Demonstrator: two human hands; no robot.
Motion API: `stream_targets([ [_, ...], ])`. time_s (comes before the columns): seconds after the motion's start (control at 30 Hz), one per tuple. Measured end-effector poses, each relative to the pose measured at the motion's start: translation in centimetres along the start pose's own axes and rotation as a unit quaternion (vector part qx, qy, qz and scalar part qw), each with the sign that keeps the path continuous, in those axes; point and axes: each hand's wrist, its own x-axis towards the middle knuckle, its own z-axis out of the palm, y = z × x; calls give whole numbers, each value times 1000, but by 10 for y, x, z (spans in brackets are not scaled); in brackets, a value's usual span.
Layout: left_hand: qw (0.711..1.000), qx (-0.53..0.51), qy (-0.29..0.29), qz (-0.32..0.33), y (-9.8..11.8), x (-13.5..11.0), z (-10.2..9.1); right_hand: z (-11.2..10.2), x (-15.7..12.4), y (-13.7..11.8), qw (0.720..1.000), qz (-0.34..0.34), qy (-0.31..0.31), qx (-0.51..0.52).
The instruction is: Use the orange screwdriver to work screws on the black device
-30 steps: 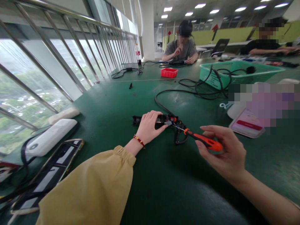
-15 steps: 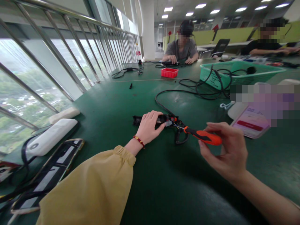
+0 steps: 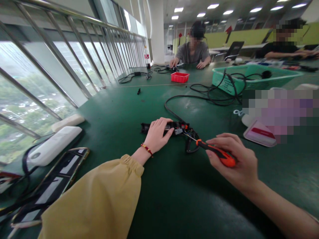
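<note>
My left hand [image 3: 157, 134] presses down on a black opened electrical device [image 3: 174, 127] with exposed wiring, lying on the green table [image 3: 124, 109]; its fingers curl over the device's top. My right hand [image 3: 234, 162] is closed around the orange-and-black handle of a screwdriver [image 3: 215, 152]. The screwdriver's metal tip reaches into the device's right end, just beside my left fingertips. A black cable [image 3: 171, 111] runs from the device toward the back of the table.
White power banks [image 3: 53, 146] and a phone [image 3: 50, 189] lie at the left by the window railing. A green basket [image 3: 249, 78] with cables and a red tray [image 3: 179, 77] stand farther back. A phone [image 3: 260, 132] lies at right. Two other people sit at the far end.
My right hand has shifted its fingers on the screwdriver handle and lowered slightly, as if turning it. My left hand stays on the device. The far person's hands moved on the table.
</note>
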Motion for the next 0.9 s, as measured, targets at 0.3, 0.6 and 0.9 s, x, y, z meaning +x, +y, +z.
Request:
stream_targets([
  [0.3, 1000, 18, 4, 2, 1, 1, 0, 0, 0, -1, 1000, -2, -12, 11],
  [0.6, 1000, 10, 0, 3, 1, 1, -1, 1, 0, -1, 999, 12, 24, 24],
  [0.9, 1000, 11, -2, 5, 2, 0, -2, 1, 0, 0, 997, 12, 62, 31],
])
